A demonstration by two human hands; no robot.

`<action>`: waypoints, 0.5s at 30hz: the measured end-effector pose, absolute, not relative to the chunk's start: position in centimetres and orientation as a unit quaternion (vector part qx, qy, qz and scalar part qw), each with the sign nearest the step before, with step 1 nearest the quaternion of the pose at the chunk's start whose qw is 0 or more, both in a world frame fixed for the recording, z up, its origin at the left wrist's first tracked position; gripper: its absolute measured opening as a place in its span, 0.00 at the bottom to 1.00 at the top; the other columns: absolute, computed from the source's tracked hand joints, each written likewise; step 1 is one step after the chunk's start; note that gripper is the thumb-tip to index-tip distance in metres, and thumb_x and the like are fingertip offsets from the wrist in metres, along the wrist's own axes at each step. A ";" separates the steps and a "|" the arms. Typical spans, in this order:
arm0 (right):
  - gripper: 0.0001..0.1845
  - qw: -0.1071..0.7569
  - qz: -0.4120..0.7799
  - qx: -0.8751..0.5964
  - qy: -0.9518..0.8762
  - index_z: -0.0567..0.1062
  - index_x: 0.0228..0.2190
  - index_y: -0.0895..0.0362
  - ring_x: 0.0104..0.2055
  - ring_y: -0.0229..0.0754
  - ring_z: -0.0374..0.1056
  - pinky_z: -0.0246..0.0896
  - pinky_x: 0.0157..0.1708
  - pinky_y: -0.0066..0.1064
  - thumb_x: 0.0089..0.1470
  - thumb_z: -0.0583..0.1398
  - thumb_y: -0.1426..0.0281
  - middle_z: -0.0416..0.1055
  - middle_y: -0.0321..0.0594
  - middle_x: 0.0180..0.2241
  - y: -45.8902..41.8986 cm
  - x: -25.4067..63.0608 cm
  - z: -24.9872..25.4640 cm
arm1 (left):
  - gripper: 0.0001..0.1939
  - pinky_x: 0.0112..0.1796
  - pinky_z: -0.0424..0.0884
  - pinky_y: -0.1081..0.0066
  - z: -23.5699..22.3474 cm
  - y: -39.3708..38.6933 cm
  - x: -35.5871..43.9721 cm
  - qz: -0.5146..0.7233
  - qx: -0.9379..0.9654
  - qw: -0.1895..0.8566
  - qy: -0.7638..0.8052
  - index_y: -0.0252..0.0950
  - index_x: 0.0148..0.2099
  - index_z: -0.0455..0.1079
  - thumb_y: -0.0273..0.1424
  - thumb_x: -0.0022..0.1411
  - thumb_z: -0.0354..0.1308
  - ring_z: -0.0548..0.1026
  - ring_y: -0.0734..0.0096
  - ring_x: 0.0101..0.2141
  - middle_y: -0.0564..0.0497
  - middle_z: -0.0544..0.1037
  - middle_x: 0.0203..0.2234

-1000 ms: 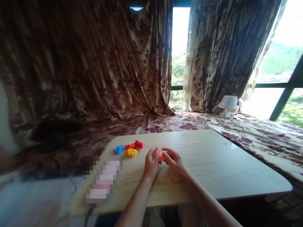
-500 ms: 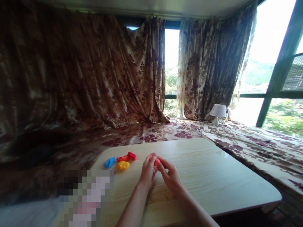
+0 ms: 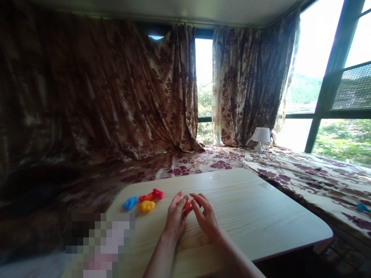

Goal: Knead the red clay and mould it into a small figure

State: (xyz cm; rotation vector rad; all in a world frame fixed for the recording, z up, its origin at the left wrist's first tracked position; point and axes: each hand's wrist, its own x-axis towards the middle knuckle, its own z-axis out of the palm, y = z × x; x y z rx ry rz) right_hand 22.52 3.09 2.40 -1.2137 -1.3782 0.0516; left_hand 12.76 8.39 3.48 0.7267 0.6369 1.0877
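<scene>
My left hand (image 3: pixel 175 212) is closed around a small orange-red lump of modelling clay (image 3: pixel 187 204), with its thumb lying over it. My fingers partly hide the lump. Just to its right, my right hand (image 3: pixel 205 212) hovers with bent fingers apart, its fingertips close to the clay; whether they touch it I cannot tell. On the table to the left lie a blue clay lump (image 3: pixel 130 203), a yellow lump (image 3: pixel 147 206), and a red-orange lump (image 3: pixel 146 197) that touches a pinkish-red one (image 3: pixel 158 194).
The pale wood-grain table (image 3: pixel 246 208) has rounded corners. Behind it spreads a flower-patterned cover (image 3: pixel 214 164) with a small white lamp (image 3: pixel 261 135). A blue item (image 3: pixel 362 207) lies at the far right. Patterned curtains (image 3: pixel 162 96) hang along the windows. The lower left is pixelated.
My right hand has drawn slightly away from my left, and its fingers have spread. The clay stays in my left hand. The view has turned a little to the right.
</scene>
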 end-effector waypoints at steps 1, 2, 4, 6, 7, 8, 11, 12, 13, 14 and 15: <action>0.13 0.624 0.023 -0.523 -0.580 0.74 0.41 0.56 0.28 0.36 0.65 0.63 0.31 0.26 0.57 0.53 0.69 0.70 0.38 0.29 3.1 22.5 2.3 | 0.19 0.29 0.75 0.76 3.5 8.5 12.7 0.497 0.327 0.748 0.294 0.34 0.49 0.63 0.20 0.55 0.59 0.75 0.78 0.26 0.49 0.76 0.31; 0.13 0.637 0.023 -0.522 -0.566 0.74 0.41 0.57 0.27 0.35 0.65 0.63 0.30 0.26 0.56 0.53 0.70 0.70 0.38 0.30 3.2 22.6 2.2 | 0.18 0.29 0.75 0.76 3.6 8.5 12.6 0.493 0.324 0.751 0.296 0.33 0.49 0.63 0.19 0.55 0.58 0.75 0.78 0.25 0.48 0.76 0.31; 0.12 0.649 0.027 -0.521 -0.554 0.74 0.40 0.57 0.27 0.35 0.65 0.63 0.29 0.26 0.56 0.54 0.70 0.71 0.38 0.30 3.5 22.7 1.9 | 0.16 0.28 0.75 0.76 3.6 8.6 12.5 0.481 0.320 0.762 0.294 0.32 0.48 0.64 0.18 0.57 0.55 0.76 0.77 0.26 0.46 0.76 0.33; 0.12 0.653 0.036 -0.520 -0.549 0.74 0.39 0.57 0.27 0.35 0.66 0.63 0.29 0.26 0.55 0.53 0.70 0.72 0.38 0.31 3.7 22.8 1.7 | 0.15 0.26 0.75 0.76 3.8 8.6 12.3 0.477 0.312 0.772 0.282 0.33 0.48 0.64 0.18 0.58 0.53 0.76 0.75 0.27 0.46 0.76 0.33; 0.12 0.656 0.041 -0.521 -0.545 0.74 0.39 0.57 0.27 0.36 0.66 0.64 0.29 0.26 0.55 0.53 0.70 0.72 0.38 0.31 3.8 22.9 1.6 | 0.14 0.25 0.75 0.77 3.8 8.6 12.3 0.478 0.302 0.777 0.277 0.34 0.48 0.64 0.19 0.59 0.53 0.76 0.75 0.26 0.46 0.76 0.33; 0.12 0.660 0.045 -0.522 -0.539 0.74 0.38 0.57 0.27 0.36 0.66 0.64 0.29 0.26 0.55 0.53 0.70 0.72 0.38 0.31 3.9 22.9 1.6 | 0.13 0.24 0.74 0.77 3.9 8.6 12.2 0.480 0.288 0.782 0.274 0.34 0.48 0.64 0.21 0.60 0.52 0.76 0.76 0.25 0.46 0.76 0.32; 0.12 0.668 0.051 -0.532 -0.518 0.74 0.36 0.57 0.27 0.36 0.66 0.63 0.27 0.25 0.54 0.53 0.70 0.72 0.38 0.30 4.0 23.0 1.5 | 0.09 0.22 0.72 0.79 4.2 8.5 12.2 0.482 0.250 0.800 0.255 0.34 0.45 0.66 0.27 0.61 0.53 0.72 0.80 0.20 0.49 0.74 0.28; 0.12 0.670 0.053 -0.535 -0.512 0.75 0.36 0.58 0.26 0.36 0.66 0.63 0.26 0.25 0.53 0.53 0.71 0.72 0.38 0.29 4.0 23.0 1.5 | 0.09 0.21 0.71 0.80 4.2 8.5 12.3 0.484 0.251 0.802 0.244 0.34 0.44 0.66 0.27 0.61 0.54 0.71 0.81 0.19 0.51 0.73 0.26; 0.12 0.671 0.055 -0.537 -0.509 0.74 0.35 0.58 0.26 0.36 0.66 0.62 0.26 0.25 0.53 0.53 0.71 0.71 0.38 0.29 4.0 23.0 1.4 | 0.08 0.21 0.71 0.80 4.3 8.4 12.3 0.486 0.261 0.801 0.233 0.34 0.43 0.67 0.26 0.60 0.55 0.70 0.82 0.19 0.52 0.72 0.25; 0.12 0.673 0.056 -0.537 -0.506 0.74 0.35 0.58 0.26 0.36 0.65 0.62 0.25 0.25 0.52 0.52 0.72 0.71 0.38 0.29 4.1 23.1 1.4 | 0.08 0.21 0.70 0.81 4.3 8.3 12.3 0.488 0.275 0.797 0.226 0.33 0.42 0.68 0.24 0.58 0.56 0.70 0.82 0.19 0.53 0.71 0.24; 0.12 0.674 0.058 -0.537 -0.504 0.74 0.35 0.58 0.26 0.36 0.65 0.62 0.25 0.25 0.51 0.52 0.73 0.71 0.38 0.29 4.1 23.1 1.3 | 0.08 0.21 0.69 0.81 4.3 8.1 12.3 0.489 0.282 0.794 0.227 0.32 0.41 0.68 0.22 0.57 0.57 0.69 0.82 0.19 0.53 0.71 0.23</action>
